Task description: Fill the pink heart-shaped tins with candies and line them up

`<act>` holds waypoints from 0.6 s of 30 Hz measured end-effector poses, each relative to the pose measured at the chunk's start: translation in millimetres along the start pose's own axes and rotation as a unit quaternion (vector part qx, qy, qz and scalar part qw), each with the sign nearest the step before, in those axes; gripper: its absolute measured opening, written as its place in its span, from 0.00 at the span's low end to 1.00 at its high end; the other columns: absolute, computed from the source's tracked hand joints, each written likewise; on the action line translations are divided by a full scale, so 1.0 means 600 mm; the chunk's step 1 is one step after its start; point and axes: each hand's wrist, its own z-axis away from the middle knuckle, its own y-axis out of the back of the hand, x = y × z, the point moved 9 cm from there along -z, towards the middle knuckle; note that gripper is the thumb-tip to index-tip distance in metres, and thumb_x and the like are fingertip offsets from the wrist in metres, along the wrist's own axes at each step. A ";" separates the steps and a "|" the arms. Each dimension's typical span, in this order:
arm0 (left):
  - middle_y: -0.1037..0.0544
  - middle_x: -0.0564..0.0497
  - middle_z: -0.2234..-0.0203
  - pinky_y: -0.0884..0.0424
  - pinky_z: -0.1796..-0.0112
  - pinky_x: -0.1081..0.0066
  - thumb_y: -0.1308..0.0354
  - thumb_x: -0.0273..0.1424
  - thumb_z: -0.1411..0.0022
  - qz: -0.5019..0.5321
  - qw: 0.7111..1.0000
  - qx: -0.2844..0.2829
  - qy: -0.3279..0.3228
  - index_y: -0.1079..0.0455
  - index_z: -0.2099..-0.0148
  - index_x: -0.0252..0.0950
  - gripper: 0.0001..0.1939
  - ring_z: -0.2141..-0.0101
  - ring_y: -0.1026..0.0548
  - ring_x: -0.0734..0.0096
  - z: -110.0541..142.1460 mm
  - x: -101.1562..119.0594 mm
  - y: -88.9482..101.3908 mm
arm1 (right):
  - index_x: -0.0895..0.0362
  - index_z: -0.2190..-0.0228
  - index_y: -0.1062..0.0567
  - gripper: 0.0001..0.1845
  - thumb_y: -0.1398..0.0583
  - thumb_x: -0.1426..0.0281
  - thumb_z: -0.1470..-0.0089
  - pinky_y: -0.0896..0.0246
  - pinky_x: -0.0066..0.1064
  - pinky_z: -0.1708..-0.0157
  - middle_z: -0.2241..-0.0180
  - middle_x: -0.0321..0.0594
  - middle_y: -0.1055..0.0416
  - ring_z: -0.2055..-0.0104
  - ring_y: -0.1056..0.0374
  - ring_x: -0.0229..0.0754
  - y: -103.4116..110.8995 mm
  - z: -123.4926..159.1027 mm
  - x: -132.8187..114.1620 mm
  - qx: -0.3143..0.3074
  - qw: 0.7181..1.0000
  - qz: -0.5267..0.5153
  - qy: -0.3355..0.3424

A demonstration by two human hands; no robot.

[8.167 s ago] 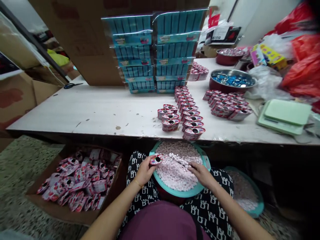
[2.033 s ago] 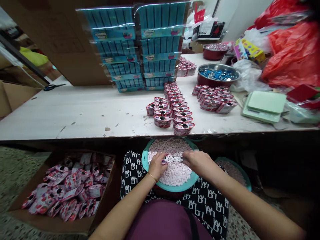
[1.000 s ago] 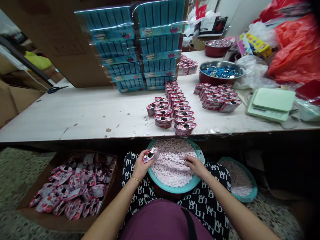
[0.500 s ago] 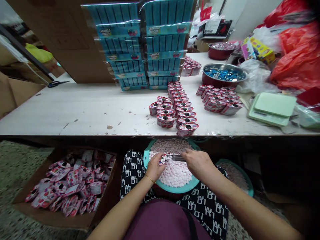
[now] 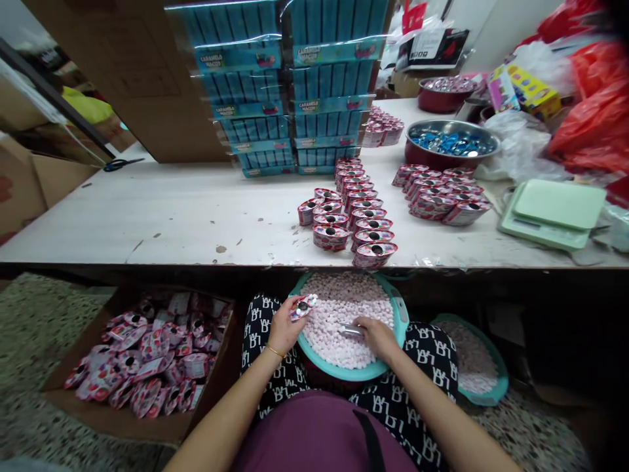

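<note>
Head view: the left hand (image 5: 285, 328) pinches a packet (image 5: 297, 313) in its fingers, over the left rim of the teal basin (image 5: 344, 375), with white pellets (image 5: 339, 353) heaped about its dark hole. Fingers of the right hand (image 5: 377, 338) grasp a metal scoop (image 5: 350, 330) at the pellets in the basin. Similar packets stand in rows on the table (image 5: 206, 216); others fill a box (image 5: 113, 419) at lower left.

Gap btwn pkt (image 5: 301, 308), scoop (image 5: 350, 330) — table edge (image 5: 275, 265) blocks ahead.
</note>
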 end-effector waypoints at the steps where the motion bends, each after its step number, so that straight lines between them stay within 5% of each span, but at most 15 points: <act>1: 0.27 0.51 0.62 0.34 0.58 0.68 0.46 0.24 0.53 -0.006 1.000 0.000 -0.001 0.38 0.54 0.37 0.21 0.62 0.29 0.71 0.001 -0.001 0.003 | 0.51 0.66 0.28 0.14 0.51 0.71 0.49 0.47 0.24 0.69 0.67 0.35 0.28 0.64 0.34 0.37 0.015 0.005 0.002 0.002 1.000 -0.008 0.003; 5: 0.27 0.50 0.60 0.35 0.56 0.66 0.46 0.23 0.54 -0.037 0.999 0.002 -0.017 0.37 0.54 0.37 0.22 0.60 0.29 0.69 0.006 0.002 -0.005 | 0.50 0.66 0.27 0.14 0.52 0.67 0.48 0.45 0.25 0.67 0.66 0.34 0.28 0.63 0.34 0.38 0.104 0.037 -0.006 0.021 0.998 -0.042 0.039; 9: 0.29 0.49 0.58 0.36 0.54 0.66 0.46 0.23 0.55 -0.049 0.997 -0.018 -0.055 0.36 0.53 0.38 0.23 0.57 0.31 0.67 0.013 0.018 -0.041 | 0.48 0.65 0.27 0.16 0.53 0.70 0.48 0.45 0.26 0.68 0.65 0.35 0.28 0.63 0.34 0.39 0.175 0.065 -0.065 0.055 0.995 0.034 0.077; 13: 0.30 0.48 0.58 0.36 0.54 0.65 0.47 0.22 0.55 -0.058 0.995 -0.032 -0.068 0.37 0.53 0.37 0.23 0.56 0.32 0.66 0.015 0.033 -0.059 | 0.47 0.63 0.28 0.19 0.54 0.76 0.50 0.48 0.27 0.74 0.66 0.36 0.29 0.67 0.33 0.38 0.196 0.076 -0.107 0.063 0.982 0.165 0.067; 18: 0.30 0.48 0.57 0.37 0.53 0.65 0.47 0.21 0.55 -0.090 0.991 -0.029 -0.092 0.38 0.52 0.38 0.25 0.55 0.33 0.66 0.017 0.048 -0.043 | 0.47 0.64 0.28 0.18 0.52 0.74 0.50 0.45 0.26 0.67 0.63 0.33 0.28 0.60 0.34 0.38 0.188 0.077 -0.076 0.059 0.991 0.100 0.059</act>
